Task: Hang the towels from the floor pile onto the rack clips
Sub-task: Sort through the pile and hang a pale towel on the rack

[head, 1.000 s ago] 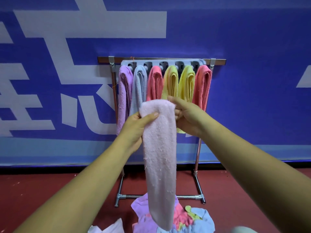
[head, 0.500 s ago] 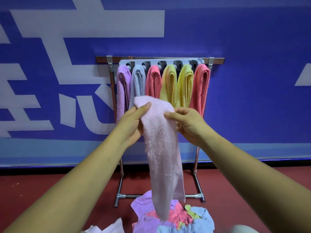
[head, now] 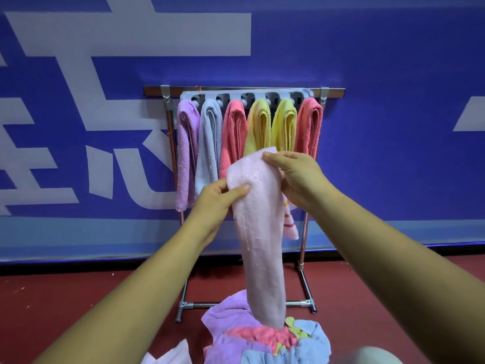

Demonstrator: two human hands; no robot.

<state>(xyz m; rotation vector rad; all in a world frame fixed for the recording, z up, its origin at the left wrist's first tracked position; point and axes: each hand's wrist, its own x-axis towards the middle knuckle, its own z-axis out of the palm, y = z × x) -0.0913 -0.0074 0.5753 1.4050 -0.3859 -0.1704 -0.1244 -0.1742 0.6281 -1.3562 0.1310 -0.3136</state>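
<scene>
Both hands' fingers (head: 242, 189) pinching nubby pink terry towel (head: 262, 232), long folded strip

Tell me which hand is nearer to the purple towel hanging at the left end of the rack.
Left. The left hand grips the pale pink towel just right of the purple towel, near its lower end. The right hand holds the pink towel's top edge farther right, before the yellow towels.

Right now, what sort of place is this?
Probably a staged indoor test area, not a home: a blue printed wall banner, red sports-style floor, and a freestanding towel rack against it.
</scene>
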